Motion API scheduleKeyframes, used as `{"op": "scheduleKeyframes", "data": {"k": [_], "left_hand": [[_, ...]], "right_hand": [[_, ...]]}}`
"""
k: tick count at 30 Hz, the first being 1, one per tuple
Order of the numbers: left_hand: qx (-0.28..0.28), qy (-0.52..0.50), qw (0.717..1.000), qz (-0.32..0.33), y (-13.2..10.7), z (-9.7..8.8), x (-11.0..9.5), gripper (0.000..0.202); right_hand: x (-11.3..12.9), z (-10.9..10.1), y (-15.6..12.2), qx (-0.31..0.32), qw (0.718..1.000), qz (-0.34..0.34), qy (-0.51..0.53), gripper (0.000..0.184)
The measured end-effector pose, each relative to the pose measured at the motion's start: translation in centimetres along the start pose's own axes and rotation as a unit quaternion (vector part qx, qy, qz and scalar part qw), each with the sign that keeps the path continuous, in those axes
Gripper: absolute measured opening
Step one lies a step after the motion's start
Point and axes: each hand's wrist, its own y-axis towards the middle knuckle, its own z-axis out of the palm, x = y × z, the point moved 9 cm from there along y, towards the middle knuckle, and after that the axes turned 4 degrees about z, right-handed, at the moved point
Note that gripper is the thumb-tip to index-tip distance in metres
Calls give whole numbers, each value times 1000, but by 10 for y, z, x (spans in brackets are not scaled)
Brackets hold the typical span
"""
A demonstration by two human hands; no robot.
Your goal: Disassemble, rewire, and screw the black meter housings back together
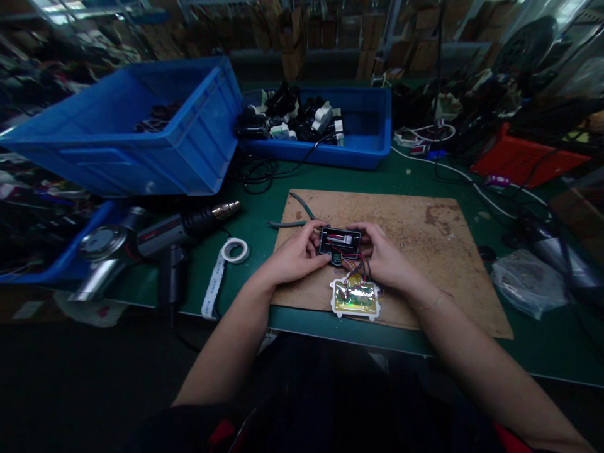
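Both my hands hold a small black rectangular module point(340, 242) over a brown work board point(425, 251). My left hand point(295, 255) grips its left end with curled fingers. My right hand point(384, 255) grips its right end the same way. Red and black wires point(357, 272) run from the module down to a circuit board in a white frame point(355, 298), which lies on the work board just below my hands.
A roll of white tape point(234, 250) and a heat gun point(182, 229) lie left of the work board on the green table point(255, 214). Two blue bins point(141, 126) point(363, 135) stand behind, one holding black and white parts. A red crate point(523, 157) sits at right, a plastic bag point(526, 283) nearer.
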Motion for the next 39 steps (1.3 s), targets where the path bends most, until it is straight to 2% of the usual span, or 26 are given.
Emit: {"op": "scheduleKeyframes", "data": {"k": [6,11,14,18,21,25,35,39], "left_hand": [[4,23,1000,2,-1,2,-3,74],[-8,51,999,-4,-2,4,-8,80],[-28,61,998,-13,-1,5,-8,79],[-67,68,995,-20,0,4,-4,79],[-57,33,998,-22,1,5,0,74],[-44,-5,999,-19,1,4,2,65],[-68,-53,994,-61,6,5,7,60],[-72,-39,995,-51,4,4,5,61]], "right_hand": [[4,2,-1,-12,997,-46,-63,74],[7,2,-2,-28,993,-60,-96,73],[6,-1,-1,-38,996,-46,-66,75],[-1,-5,1,-22,999,7,42,80],[-7,-5,1,3,991,61,118,80],[-9,-3,0,21,982,99,161,77],[-14,-6,6,-7,988,53,143,70],[-10,-5,5,15,987,59,149,70]]}}
